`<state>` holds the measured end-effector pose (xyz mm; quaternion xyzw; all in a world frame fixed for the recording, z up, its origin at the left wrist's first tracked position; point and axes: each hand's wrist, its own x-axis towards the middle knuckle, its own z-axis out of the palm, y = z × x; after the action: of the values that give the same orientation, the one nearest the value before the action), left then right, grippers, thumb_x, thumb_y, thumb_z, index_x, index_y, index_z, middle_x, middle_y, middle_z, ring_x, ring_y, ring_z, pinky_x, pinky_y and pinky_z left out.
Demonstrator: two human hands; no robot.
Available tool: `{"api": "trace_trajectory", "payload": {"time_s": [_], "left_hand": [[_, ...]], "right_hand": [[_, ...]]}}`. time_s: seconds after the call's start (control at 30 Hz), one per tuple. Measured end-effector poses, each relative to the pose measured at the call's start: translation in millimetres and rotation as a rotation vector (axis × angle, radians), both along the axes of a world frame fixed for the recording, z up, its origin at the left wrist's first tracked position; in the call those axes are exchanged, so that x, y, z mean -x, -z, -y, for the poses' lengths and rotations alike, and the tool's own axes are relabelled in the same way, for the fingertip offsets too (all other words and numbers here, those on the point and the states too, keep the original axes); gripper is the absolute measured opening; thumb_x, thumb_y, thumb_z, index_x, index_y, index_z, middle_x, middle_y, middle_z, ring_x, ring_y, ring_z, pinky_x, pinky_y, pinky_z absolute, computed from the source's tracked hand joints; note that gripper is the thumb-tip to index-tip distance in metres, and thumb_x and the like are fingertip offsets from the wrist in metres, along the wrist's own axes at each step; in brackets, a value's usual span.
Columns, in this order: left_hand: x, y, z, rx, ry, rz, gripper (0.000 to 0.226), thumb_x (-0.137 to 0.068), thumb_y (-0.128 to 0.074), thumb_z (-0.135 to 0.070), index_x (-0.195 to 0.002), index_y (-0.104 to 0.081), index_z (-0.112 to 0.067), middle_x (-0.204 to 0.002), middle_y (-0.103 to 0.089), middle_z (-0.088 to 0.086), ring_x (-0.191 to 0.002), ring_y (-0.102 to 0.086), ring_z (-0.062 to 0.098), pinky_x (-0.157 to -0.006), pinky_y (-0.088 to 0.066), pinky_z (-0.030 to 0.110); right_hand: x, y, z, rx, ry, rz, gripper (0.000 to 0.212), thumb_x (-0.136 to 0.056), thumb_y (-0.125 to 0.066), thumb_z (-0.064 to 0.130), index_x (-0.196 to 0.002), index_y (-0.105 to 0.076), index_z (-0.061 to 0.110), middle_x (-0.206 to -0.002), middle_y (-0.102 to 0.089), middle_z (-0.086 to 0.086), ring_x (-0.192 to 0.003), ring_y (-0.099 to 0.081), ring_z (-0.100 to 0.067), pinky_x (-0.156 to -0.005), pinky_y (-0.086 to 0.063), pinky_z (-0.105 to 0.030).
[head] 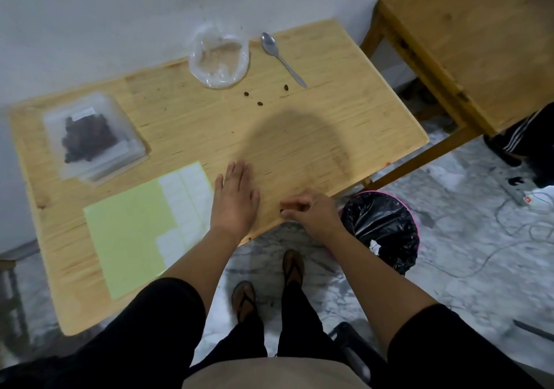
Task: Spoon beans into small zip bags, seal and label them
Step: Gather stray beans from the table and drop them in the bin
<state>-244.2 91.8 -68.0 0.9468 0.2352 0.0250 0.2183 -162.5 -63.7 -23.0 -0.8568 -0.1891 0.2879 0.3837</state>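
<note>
Left hand (235, 197) flat on table (299, 137), right hand (311, 212) fingers curled at table edge, grasp unclear.

Your left hand (235, 195) lies flat, palm down, fingers straight and together. Your right hand (311, 212) sits beside it, fingers curled inward, fingertips pinched. Both forearms extend forward, bare.

On the pale wooden surface (329, 95), a filled clear zip bag (87, 135) tops a bag stack at far left, a yellow-backed label sheet (135, 227) lies nearer, and a crumpled clear plastic bag (220, 57) lies left of a metal spoon (281, 57), three loose dark beans (260, 103) before them.
</note>
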Motion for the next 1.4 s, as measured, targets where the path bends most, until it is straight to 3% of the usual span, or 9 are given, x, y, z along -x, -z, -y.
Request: {"api": "trace_trajectory", "payload": {"time_s": [0.13, 0.53, 0.83, 1.1, 1.23, 1.33, 1.4], "left_hand": [[1, -1, 0, 0.013, -0.007, 0.005, 0.053, -0.100, -0.036, -0.028, -0.147, -0.025, -0.007, -0.157, -0.019, 0.009, -0.147, -0.006, 0.022, -0.118, -0.003, 0.039], [1, 0, 1, 0.014, -0.005, 0.006, 0.053, -0.100, -0.034, -0.030, -0.148, -0.025, -0.008, -0.157, -0.019, 0.008, -0.147, -0.006, 0.021, -0.119, -0.001, 0.038], [1, 0, 0, 0.004, -0.002, 0.019, 0.053, -0.100, -0.036, -0.029, -0.147, -0.027, -0.007, -0.156, -0.022, 0.009, -0.146, -0.010, 0.023, -0.119, -0.003, 0.039], [1, 5, -2, -0.002, 0.006, 0.021, 0.053, -0.099, -0.039, -0.028, -0.146, -0.028, -0.006, -0.155, -0.024, 0.010, -0.146, -0.013, 0.024, -0.117, -0.004, 0.039], [1, 3, -1, 0.012, 0.002, 0.027, 0.052, -0.099, -0.039, -0.028, -0.146, -0.029, -0.007, -0.155, -0.024, 0.009, -0.146, -0.013, 0.023, -0.118, -0.003, 0.037], [1, 0, 0, 0.027, -0.018, 0.058, 0.050, -0.098, -0.043, -0.025, -0.143, -0.035, -0.006, -0.153, -0.029, 0.011, -0.145, -0.018, 0.024, -0.117, -0.007, 0.040], [-3, -3, 0, 0.032, -0.028, 0.063, 0.049, -0.098, -0.044, -0.024, -0.142, -0.036, -0.005, -0.152, -0.030, 0.011, -0.145, -0.018, 0.025, -0.117, -0.008, 0.041]], "right_hand": [[2, 0, -1, 0.017, -0.010, 0.046, 0.021, -0.076, -0.076, 0.017, -0.096, -0.075, 0.012, -0.093, -0.063, -0.001, -0.088, -0.055, -0.008, -0.082, -0.045, -0.019], [8, 11, -20, 0.105, -0.146, 0.279, 0.013, -0.083, -0.063, 0.015, -0.092, -0.065, 0.006, -0.090, -0.059, -0.009, -0.078, -0.050, -0.013, -0.066, -0.032, -0.015], [13, 14, -24, 0.075, -0.201, 0.450, 0.012, -0.085, -0.060, 0.008, -0.090, -0.064, -0.002, -0.084, -0.060, -0.019, -0.076, -0.057, -0.031, -0.069, -0.045, -0.039], [16, 15, -33, 0.137, -0.190, 0.491, 0.015, -0.089, -0.053, 0.009, -0.093, -0.057, -0.005, -0.095, -0.054, -0.020, -0.076, -0.053, -0.035, -0.065, -0.043, -0.043], [11, 12, -40, 0.119, 0.037, 0.322, 0.012, -0.089, -0.051, 0.013, -0.090, -0.054, 0.002, -0.088, -0.054, -0.010, -0.074, -0.049, -0.022, -0.062, -0.032, -0.026], [-3, 3, -44, 0.014, 0.328, 0.010, 0.012, -0.085, -0.055, 0.018, -0.077, -0.059, 0.010, -0.071, -0.056, 0.002, -0.063, -0.048, -0.013, -0.057, -0.034, -0.025], [-11, -3, -46, -0.136, 0.493, -0.242, 0.015, -0.083, -0.056, 0.015, -0.068, -0.060, 0.012, -0.062, -0.058, 0.003, -0.048, -0.044, -0.008, -0.046, -0.035, -0.025]]}}
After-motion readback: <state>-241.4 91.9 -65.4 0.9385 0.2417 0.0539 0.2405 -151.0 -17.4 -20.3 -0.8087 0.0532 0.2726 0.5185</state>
